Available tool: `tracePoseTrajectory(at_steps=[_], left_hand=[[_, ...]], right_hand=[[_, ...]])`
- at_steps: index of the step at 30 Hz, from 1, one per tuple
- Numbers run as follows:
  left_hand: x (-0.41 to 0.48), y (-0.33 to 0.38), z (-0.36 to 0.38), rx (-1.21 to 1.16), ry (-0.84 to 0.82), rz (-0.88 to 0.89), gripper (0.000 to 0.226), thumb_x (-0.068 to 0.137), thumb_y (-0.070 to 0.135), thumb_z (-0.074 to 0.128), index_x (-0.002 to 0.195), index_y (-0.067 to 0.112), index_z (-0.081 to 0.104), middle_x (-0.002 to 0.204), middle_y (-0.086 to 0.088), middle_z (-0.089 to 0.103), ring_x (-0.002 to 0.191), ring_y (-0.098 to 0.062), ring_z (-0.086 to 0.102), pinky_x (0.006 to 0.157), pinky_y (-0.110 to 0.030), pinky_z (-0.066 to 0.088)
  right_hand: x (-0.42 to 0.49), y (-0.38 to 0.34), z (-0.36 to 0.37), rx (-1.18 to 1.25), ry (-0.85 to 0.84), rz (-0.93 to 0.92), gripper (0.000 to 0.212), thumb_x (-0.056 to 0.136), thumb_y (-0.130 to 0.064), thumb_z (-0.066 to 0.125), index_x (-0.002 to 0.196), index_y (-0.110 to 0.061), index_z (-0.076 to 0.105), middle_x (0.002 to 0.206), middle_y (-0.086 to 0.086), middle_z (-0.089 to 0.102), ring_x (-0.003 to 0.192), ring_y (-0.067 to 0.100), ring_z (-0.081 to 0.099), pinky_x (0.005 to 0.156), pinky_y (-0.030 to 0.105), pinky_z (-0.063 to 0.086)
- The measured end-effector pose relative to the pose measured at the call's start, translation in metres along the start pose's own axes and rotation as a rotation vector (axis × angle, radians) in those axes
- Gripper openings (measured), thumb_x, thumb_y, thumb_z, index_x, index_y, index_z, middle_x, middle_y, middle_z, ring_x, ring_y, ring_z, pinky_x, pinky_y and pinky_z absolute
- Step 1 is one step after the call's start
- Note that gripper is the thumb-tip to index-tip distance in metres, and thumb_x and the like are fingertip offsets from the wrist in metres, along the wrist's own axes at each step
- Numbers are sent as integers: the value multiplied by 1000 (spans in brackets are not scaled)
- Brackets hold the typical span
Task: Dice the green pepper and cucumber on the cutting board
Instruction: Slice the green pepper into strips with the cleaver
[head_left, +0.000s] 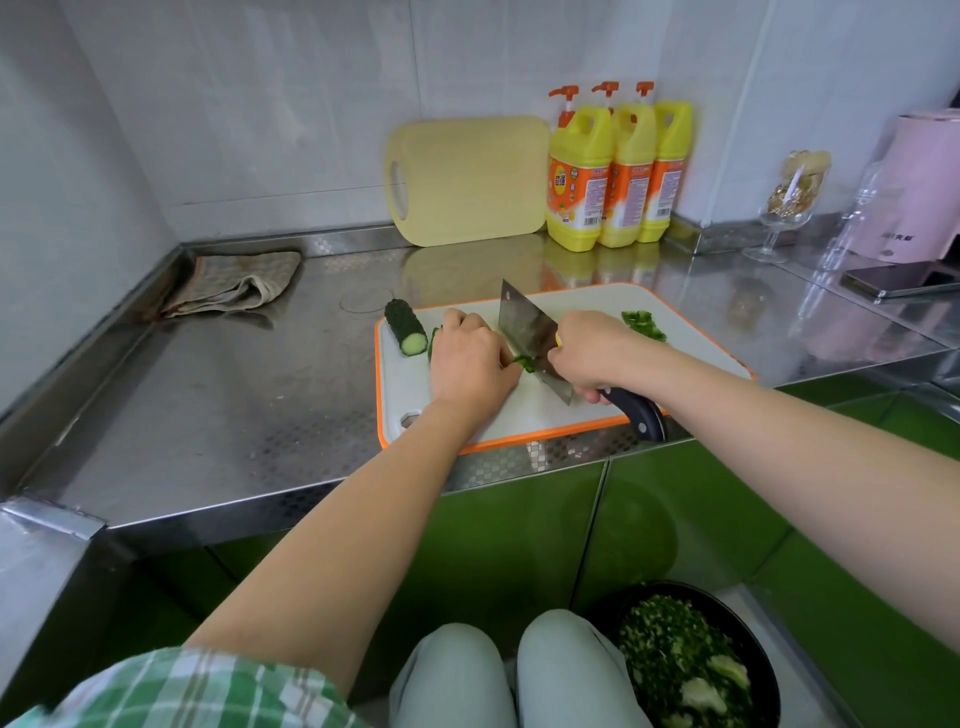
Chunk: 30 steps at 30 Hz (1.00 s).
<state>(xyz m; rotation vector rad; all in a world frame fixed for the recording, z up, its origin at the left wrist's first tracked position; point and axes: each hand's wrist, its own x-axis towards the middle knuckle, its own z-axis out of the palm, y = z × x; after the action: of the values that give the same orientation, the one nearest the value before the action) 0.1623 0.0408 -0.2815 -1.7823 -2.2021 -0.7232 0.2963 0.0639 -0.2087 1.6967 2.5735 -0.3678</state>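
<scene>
- On the cutting board (519, 413), as the head view shows it, my left hand (470, 358) is curled, fingertips pinning a strip of green pepper (524, 362). My right hand (592, 353) is wrapped tight round the cleaver (522, 325) where the blade meets the dark handle.
- To dice well, I judge I should tuck my fingertips behind my knuckles, let the flat blade ride against them, and step back evenly.
- The pepper looks thin, glossy and curved, so it may slip; the cut pepper pieces (644, 326) lie at the board's far right.
- The cucumber (406, 328), a stubby cylinder with dark bumpy skin and a pale wet face, lies at the far left corner and could roll.
- The board is smooth and white with an orange rim, on a steel counter (234, 395).
</scene>
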Motion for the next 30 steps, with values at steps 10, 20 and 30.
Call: tracePoseTrajectory(at_steps=[10, 20, 30], left_hand=[[0, 3, -3, -16, -26, -36, 14, 77, 28, 67, 77, 20, 78, 90, -5, 66, 101, -29, 45, 82, -39, 43], [-1, 2, -3, -40, -26, -47, 15, 81, 26, 65, 82, 19, 78, 91, -2, 69, 105, -29, 45, 79, -36, 42], [1, 3, -1, -46, -12, -60, 12, 78, 26, 67, 81, 24, 78, 89, 0, 69, 104, -28, 45, 76, -33, 38]], right_hand=[[2, -9, 9, 99, 39, 23, 25, 87, 0, 58, 62, -3, 54, 40, 7, 53, 44, 18, 50, 46, 24, 43], [-2, 5, 1, 200, 71, -43, 27, 95, -8, 49, 69, -6, 53, 63, 10, 58, 51, 20, 53, 53, 24, 48], [-1, -8, 7, 8, 7, 15, 14, 89, -4, 59, 78, 0, 66, 56, 8, 57, 47, 19, 52, 61, 25, 51]])
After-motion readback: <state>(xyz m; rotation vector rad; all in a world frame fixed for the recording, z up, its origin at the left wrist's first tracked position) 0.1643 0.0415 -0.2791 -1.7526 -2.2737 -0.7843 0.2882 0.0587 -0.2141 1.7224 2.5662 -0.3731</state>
